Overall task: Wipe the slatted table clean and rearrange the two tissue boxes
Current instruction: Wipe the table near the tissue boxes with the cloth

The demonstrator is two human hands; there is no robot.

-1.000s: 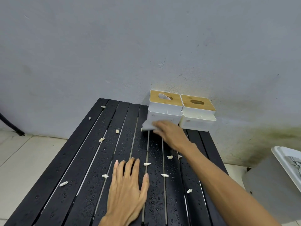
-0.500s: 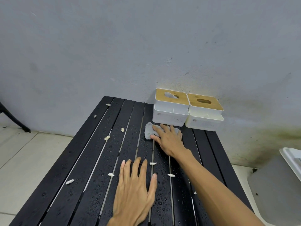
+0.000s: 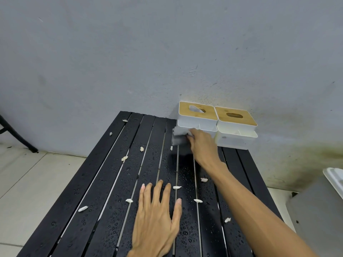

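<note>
Two tissue boxes (image 3: pixel 197 113) crowd right hand (image 3: pixel 204 147) gripping cloth (image 3: pixel 178 138); left hand (image 3: pixel 156 217) spread among scraps (image 3: pixel 83 208).

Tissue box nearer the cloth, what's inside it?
A bit of white tissue shows through the slot in the lid of the tissue box. The lid and the white walls hide everything else inside.

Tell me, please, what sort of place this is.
Probably a home's plain utility corner or patio: a wet black slatted table wiped with a grey cloth, set against a stained grey wall, over pale floor tiles.
</note>
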